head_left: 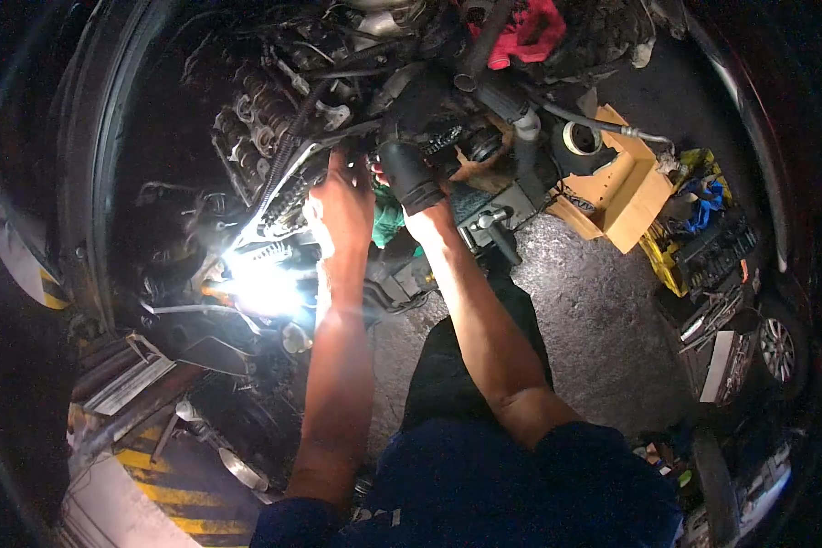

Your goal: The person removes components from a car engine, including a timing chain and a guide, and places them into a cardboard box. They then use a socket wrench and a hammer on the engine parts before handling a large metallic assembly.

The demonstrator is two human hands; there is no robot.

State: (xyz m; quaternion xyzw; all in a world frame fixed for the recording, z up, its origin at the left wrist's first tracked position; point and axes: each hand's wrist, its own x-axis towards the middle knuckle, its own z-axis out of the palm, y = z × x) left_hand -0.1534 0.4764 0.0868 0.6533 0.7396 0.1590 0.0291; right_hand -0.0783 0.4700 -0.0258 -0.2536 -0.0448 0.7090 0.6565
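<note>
My left hand reaches into the opened engine bay, beside a ribbed black hose. Its fingers look bent together, and their tips are lost among dark parts, so what they hold is hidden. Close on its right, my right hand goes in behind a black cylindrical part that covers most of it. A sliver of reddish fingertip shows on the left side of that part, but the grip cannot be seen. Between my wrists lies a green cloth. Exposed engine parts sit up and to the left.
A bright lamp glares left of my left forearm. To the right are an open cardboard box, a roll of tape, and a yellow tool case. A red cloth lies at the far side. Metal tools rest at right.
</note>
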